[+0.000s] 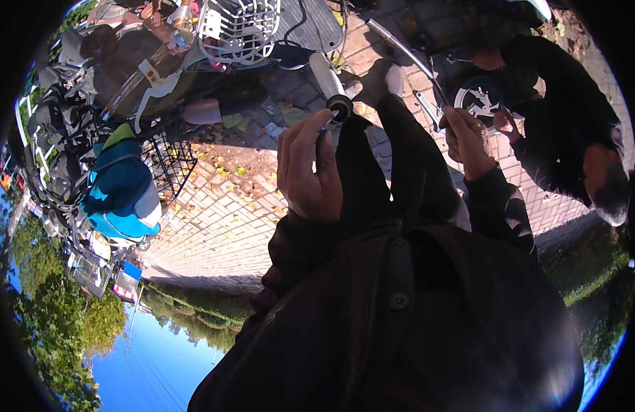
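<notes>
My left hand [307, 168] is raised in front of my dark jacket, fingers curled around the black round end [339, 106] of a grey handlebar grip [324, 72]. My right hand [468, 141] is closed on a thin silver metal part [429, 110] just below a curved chrome bar [403, 49]. My dark-trousered leg and shoe [393, 79] show between the two hands. Which part of the bike the silver piece belongs to is unclear.
Another person in black clothing [578, 130] crouches at the right beside a small wheel hub [481, 96]. Parked bicycles stand at the left with a white wire basket [238, 27], a black wire basket [170, 158] and a blue bag [122, 189]. Brick paving [221, 213] carries fallen leaves.
</notes>
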Tool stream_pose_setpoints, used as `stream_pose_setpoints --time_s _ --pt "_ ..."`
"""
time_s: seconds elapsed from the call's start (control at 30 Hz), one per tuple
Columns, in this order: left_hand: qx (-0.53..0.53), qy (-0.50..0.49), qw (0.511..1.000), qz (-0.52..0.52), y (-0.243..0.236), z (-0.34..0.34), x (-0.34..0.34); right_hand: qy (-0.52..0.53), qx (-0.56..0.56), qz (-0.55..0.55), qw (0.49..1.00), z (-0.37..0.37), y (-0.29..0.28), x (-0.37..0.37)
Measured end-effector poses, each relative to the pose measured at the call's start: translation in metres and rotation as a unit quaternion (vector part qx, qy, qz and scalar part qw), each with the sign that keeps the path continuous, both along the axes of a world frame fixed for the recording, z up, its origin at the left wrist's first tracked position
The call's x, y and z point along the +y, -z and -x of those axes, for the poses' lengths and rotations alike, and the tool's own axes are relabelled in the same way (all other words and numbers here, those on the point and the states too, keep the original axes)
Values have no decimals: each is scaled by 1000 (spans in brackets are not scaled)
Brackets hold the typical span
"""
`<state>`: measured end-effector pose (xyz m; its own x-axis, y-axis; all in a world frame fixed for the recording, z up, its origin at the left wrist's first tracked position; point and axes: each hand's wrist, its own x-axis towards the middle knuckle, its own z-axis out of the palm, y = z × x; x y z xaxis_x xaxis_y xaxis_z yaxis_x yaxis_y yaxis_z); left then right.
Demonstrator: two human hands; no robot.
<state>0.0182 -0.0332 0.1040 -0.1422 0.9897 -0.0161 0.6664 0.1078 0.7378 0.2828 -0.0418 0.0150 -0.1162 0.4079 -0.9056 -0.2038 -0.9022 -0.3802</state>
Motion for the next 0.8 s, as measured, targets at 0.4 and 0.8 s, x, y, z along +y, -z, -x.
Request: stream_pose_setpoints --time_s 0.4,0.8 --pt "-53 -74 995 -34 -8 -2 -4 -12 -25 6 1000 5 -6 5" --pt "-22 27 999 -18 -6 1 18 0 2 -3 1000 -2 -1 0"
